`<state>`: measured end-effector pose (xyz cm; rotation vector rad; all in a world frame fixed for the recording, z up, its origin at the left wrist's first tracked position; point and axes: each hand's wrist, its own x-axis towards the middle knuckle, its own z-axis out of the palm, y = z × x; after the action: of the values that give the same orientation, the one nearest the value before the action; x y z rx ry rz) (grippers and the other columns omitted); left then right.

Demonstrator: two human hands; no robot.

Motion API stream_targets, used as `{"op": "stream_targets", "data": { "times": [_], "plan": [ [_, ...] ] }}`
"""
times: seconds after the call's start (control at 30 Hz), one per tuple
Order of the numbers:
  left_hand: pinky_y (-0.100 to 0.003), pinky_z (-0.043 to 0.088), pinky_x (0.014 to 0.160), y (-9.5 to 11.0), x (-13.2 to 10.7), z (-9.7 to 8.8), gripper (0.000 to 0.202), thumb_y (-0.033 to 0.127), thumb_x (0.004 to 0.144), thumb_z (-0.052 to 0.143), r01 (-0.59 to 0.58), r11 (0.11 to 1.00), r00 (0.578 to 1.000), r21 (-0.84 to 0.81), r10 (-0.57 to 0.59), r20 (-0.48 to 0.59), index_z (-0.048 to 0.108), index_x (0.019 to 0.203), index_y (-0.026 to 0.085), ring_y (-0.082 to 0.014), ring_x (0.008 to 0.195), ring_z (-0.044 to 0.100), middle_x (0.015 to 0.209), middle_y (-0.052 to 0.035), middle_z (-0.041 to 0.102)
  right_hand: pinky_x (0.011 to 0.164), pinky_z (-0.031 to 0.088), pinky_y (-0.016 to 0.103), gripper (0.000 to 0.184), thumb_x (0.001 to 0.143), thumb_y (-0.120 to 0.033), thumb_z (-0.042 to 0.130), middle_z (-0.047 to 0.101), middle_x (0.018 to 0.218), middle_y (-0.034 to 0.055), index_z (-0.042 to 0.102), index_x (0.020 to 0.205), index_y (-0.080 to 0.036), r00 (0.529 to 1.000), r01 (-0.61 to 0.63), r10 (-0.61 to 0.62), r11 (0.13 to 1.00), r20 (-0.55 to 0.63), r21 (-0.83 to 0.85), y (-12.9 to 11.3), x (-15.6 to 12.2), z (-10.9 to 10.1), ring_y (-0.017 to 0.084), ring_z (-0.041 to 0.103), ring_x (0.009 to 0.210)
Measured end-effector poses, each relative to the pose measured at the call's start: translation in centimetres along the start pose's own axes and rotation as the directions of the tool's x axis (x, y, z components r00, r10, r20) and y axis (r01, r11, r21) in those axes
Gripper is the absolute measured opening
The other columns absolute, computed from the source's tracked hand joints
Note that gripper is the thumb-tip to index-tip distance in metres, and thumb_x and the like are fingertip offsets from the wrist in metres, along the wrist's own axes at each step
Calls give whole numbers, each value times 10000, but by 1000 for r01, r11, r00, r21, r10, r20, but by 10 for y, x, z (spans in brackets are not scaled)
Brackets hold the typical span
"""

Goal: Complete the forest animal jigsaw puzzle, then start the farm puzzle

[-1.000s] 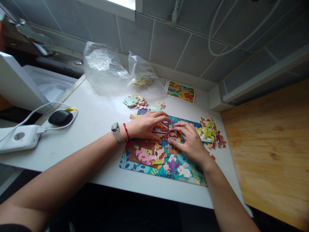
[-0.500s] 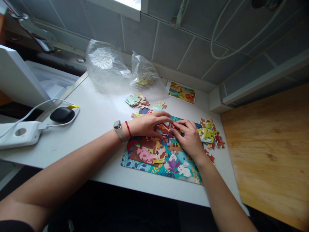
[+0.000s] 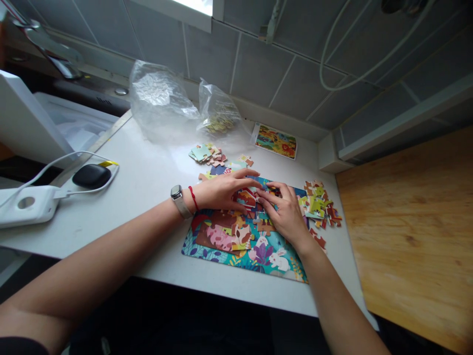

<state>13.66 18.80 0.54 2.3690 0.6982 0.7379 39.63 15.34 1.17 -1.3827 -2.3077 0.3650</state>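
Observation:
A colourful jigsaw board (image 3: 236, 254) lies on the white counter, partly filled with joined pieces. My left hand (image 3: 221, 190), with a watch and a red string at the wrist, rests flat on the joined pieces in the upper middle, fingers stretched out. My right hand (image 3: 284, 209) lies beside it with its fingertips pressed on a puzzle piece (image 3: 264, 195) at the board's upper middle; the two hands almost touch. A pile of loose pieces (image 3: 320, 204) sits just right of the board. Another small pile (image 3: 207, 154) lies behind the board.
Two clear plastic bags (image 3: 162, 101) stand at the back by the tiled wall, with a reference picture card (image 3: 275, 140) to their right. A white power bank (image 3: 25, 204) with cable and a black case (image 3: 91, 175) lie at the left. A wooden surface (image 3: 406, 217) adjoins the counter's right side.
My right hand has slid up and left on the board toward my left hand, its fingers now pressing nearer the top edge. My left hand has barely moved.

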Motion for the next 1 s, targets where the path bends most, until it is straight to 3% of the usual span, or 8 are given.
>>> {"op": "stream_targets", "data": {
  "times": [0.2, 0.33, 0.63, 0.77, 0.9, 1.0],
  "plan": [
    [-494, 578, 1110, -2, 0, -5, 756, 406, 824, 904, -35, 999, 999, -11, 35, 19, 582, 1488, 241, -344, 1328, 647, 1540, -196, 543, 1109, 496, 587, 345, 1037, -487, 626, 643, 1368, 125, 786, 1293, -319, 999, 2, -3, 1000, 42, 14, 0, -1, -4, 347, 576, 1283],
    [-500, 571, 1119, -2, 0, -6, 833, 383, 790, 927, -41, 999, 998, -5, 42, 42, 551, 1522, 252, -363, 1362, 622, 1560, -189, 531, 1073, 522, 549, 321, 1019, -435, 677, 699, 1274, 114, 785, 1279, -282, 999, 31, -33, 997, 31, 66, 0, 0, -6, 326, 611, 1217],
    [-457, 595, 1084, -8, -1, -2, 605, 327, 874, 868, 11, 999, 1000, 44, -11, -18, 630, 1418, 211, -327, 1301, 663, 1528, -175, 563, 1016, 582, 468, 334, 947, -373, 783, 722, 1173, 94, 795, 1265, -273, 994, 29, -3, 971, -112, 237, 7, -1, -6, 278, 692, 1115],
    [-403, 586, 1061, -9, 2, -4, 256, 321, 1047, 663, -31, 999, 993, 24, 34, -116, 701, 1261, 186, -255, 1233, 692, 1365, -151, 673, 1005, 602, 439, 284, 950, -352, 783, 730, 1174, 85, 810, 1226, -291, 992, 67, -34, 955, -118, 290, 4, -2, -8, 260, 713, 1107],
    [-384, 579, 994, -9, 5, -9, 216, 260, 1109, 527, 26, 997, 947, 71, -2, -323, 702, 1189, 160, -214, 1116, 712, 1185, -120, 750, 1001, 609, 437, 229, 954, -319, 781, 744, 1185, 80, 825, 1177, -290, 992, 113, -90, 949, -92, 294, 1, -2, -7, 251, 723, 1094],
    [-379, 571, 950, -10, 4, -11, 193, 263, 1098, 553, 66, 991, 926, 118, -17, -376, 707, 1154, 162, -214, 1061, 718, 1146, -109, 766, 1018, 603, 447, 198, 959, -298, 774, 748, 1202, 85, 831, 1148, -281, 990, 122, -98, 957, -104, 262, 2, -2, -7, 258, 721, 1113]
  ]
}}
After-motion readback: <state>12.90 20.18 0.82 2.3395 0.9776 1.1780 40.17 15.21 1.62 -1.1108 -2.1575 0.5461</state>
